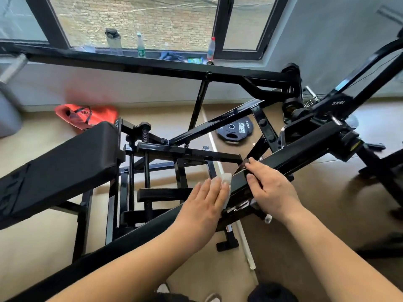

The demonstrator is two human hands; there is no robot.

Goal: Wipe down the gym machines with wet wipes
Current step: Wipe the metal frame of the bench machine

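Head camera looks down on my two bare arms reaching over a black gym machine (187, 151). My left hand (205, 205) lies flat with straight fingers, pressing a white wet wipe (226, 180) against the near side face of the machine's long sloping beam (305, 149). The wipe pokes out past my fingertips and shows again under the edge of my palm, flat against the steel. My right hand (273, 190) rests on top of the same beam just beside the left, its fingers laid loosely across the upper face and gripping nothing.

Left of the beam, a black padded bench (65, 164) slopes upward. Between bench and beam I see square frame bars and a threaded rod (145, 136). On the tan floor beyond lie a black weight plate (236, 129) and, well apart from it, an orange bag (87, 115). Along the windowsill (152, 56) stand a clear bottle with a dark lid (113, 39), a green-labelled bottle (140, 45) and a red-capped bottle (211, 47). Another plate (338, 103) sits on the machine at the right.
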